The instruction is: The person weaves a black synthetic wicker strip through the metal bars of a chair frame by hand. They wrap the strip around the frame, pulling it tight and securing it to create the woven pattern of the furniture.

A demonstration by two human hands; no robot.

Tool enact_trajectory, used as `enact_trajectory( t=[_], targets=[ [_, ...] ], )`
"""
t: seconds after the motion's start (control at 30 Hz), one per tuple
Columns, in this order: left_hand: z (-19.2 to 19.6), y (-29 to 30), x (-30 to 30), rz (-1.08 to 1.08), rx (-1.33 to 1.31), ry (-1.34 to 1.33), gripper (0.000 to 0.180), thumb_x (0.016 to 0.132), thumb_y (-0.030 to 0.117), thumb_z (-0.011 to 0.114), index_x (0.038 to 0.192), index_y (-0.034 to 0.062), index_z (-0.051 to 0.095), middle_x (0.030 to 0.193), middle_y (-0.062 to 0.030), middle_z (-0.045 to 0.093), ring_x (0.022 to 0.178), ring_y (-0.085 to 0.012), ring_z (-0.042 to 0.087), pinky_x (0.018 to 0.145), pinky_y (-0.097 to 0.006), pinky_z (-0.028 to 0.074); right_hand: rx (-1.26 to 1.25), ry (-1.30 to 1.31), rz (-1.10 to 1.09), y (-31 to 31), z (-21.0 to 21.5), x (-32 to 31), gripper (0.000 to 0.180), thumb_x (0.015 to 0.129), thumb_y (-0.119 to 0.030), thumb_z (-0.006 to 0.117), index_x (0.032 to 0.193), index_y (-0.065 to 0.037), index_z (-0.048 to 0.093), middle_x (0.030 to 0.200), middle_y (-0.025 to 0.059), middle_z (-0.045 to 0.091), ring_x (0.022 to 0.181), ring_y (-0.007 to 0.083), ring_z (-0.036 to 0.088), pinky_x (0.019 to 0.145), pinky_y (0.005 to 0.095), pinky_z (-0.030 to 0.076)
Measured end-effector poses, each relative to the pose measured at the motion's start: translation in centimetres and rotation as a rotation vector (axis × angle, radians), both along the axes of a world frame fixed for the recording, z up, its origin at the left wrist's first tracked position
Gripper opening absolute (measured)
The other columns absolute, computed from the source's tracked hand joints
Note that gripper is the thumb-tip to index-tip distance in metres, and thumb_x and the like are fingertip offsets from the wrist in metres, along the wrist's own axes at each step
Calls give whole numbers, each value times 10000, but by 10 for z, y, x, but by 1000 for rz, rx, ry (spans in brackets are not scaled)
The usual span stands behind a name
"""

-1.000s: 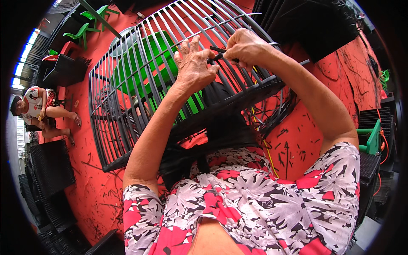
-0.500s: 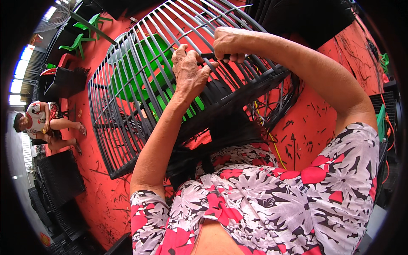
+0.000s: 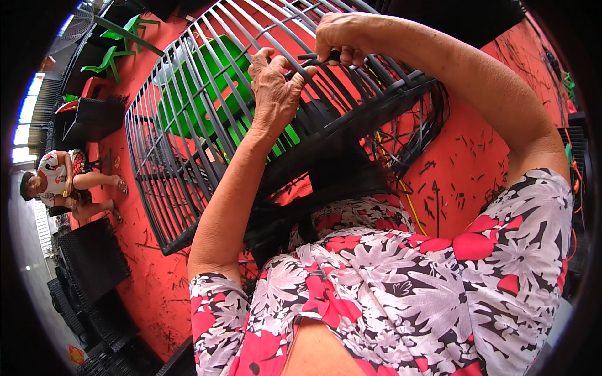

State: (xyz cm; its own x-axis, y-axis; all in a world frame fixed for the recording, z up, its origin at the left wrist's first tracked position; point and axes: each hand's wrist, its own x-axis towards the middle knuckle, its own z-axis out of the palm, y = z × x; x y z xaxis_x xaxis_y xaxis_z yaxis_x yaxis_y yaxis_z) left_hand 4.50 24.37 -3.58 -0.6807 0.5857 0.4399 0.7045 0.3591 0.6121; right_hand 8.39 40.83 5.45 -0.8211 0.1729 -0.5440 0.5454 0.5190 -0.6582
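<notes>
Upper centre of frame: my left hand (image 3: 274, 88) clamped onto the bars of the dark frame (image 3: 188, 125), steadying it. My right hand (image 3: 342, 39), just above, pinched a black strip (image 3: 316, 57) taut against the bars. Green chair (image 3: 194, 94) behind.

The red floor (image 3: 464, 156) carries everything here; it is painted, scuffed, and strewn with short dark strand offcuts (image 3: 439, 200), thickest at the right; a yellow strand (image 3: 406, 194) trails across it beside them; the dark slatted chair frame (image 3: 169, 188) stands on it, tilted toward the viewer; a green plastic chair (image 3: 119, 53) stands farther off at upper left; finished black woven pieces (image 3: 91, 257) rest on it at lower left; another person (image 3: 63, 182) sits on it at the left edge
</notes>
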Motion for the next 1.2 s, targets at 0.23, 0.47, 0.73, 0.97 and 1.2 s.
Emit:
enact_trajectory(
  t=[0.23, 0.47, 0.73, 0.97, 1.2],
  targets=[
    [6, -1, -5, -89, -38, -197, 311, 701, 348, 710, 929, 137, 683, 1359, -184, 298, 1261, -327, 262, 1020, -433, 234, 278, 91, 337, -17, 2, 5, 147, 703, -93, 614, 609, -6, 541, 454, 25, 451, 337, 98, 403, 294, 233, 316],
    [7, -3, -16, -220, -80, -264, 241, 785, 246, 649, 917, 44, 665, 1290, -158, 397, 1181, -262, 385, 948, -346, 322, 119, 188, 310, -6, -5, 11, 79, 712, -97, 637, 764, -41, 620, 505, -20, 453, 380, 65, 395, 332, 234, 325],
    [59, -34, 13, -41, -66, 96, 112, 786, 85, 609, 868, 20, 649, 1201, -108, 442, 1081, -243, 444, 893, -319, 370, 68, 717, 373, -28, -1, 28, 300, 876, -272, 543, 1065, -45, 595, 614, -2, 529, 519, 44, 486, 503, 195, 416],
    [73, -52, 2, -90, 61, -215, 176, 797, 107, 607, 944, 11, 588, 1175, -132, 468, 1130, -256, 412, 951, -362, 336, -202, 448, 295, -33, 1, 22, 188, 886, -215, 529, 851, -51, 614, 599, -28, 555, 469, 11, 509, 380, 145, 359],
    [24, -43, 0, 174, -415, 29, 233, 720, 237, 659, 915, 110, 650, 1342, -168, 328, 1282, -335, 230, 1031, -451, 181, -80, 196, 65, -43, 0, 18, 244, 812, -120, 514, 602, 1, 543, 513, 33, 534, 364, 80, 509, 291, 205, 396]
  ],
)
